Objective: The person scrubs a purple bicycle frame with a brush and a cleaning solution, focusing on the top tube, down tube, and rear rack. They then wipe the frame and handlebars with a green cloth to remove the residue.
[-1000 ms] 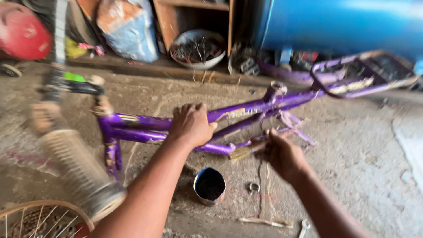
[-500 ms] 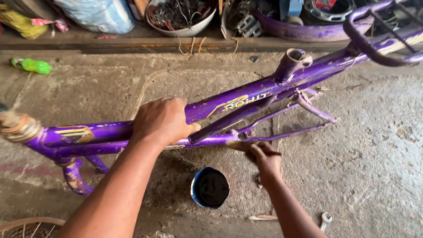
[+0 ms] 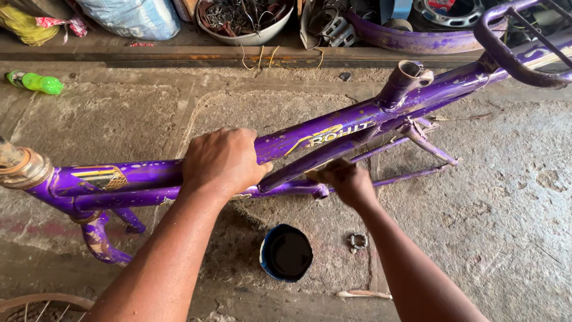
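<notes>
Since half a second ago the view has steadied and drawn closer; the purple bicycle frame (image 3: 333, 134) lies in nearly the same place on the concrete floor (image 3: 506, 197), so the work looks settled into holding the frame still rather than shifting it. The left hand (image 3: 223, 160) keeps its grip wrapped fully round the upper tube, fingers curled over the top. The right hand (image 3: 345, 179) sits lower, at the thinner tube near the middle of the frame; its grip looks closed there, though what it pinches I cannot tell.

The frame lies on its side, long axis running from the near left to the far right. The rusty head tube (image 3: 21, 167) points left, and the seat tube opening (image 3: 411, 71) points up and away, with the rear carrier (image 3: 512, 53) at the far right.

A small blue tin of dark grease (image 3: 286, 253) stands on the floor just below the frame, between the two forearms, a metal ring (image 3: 357, 241) beside it.
</notes>
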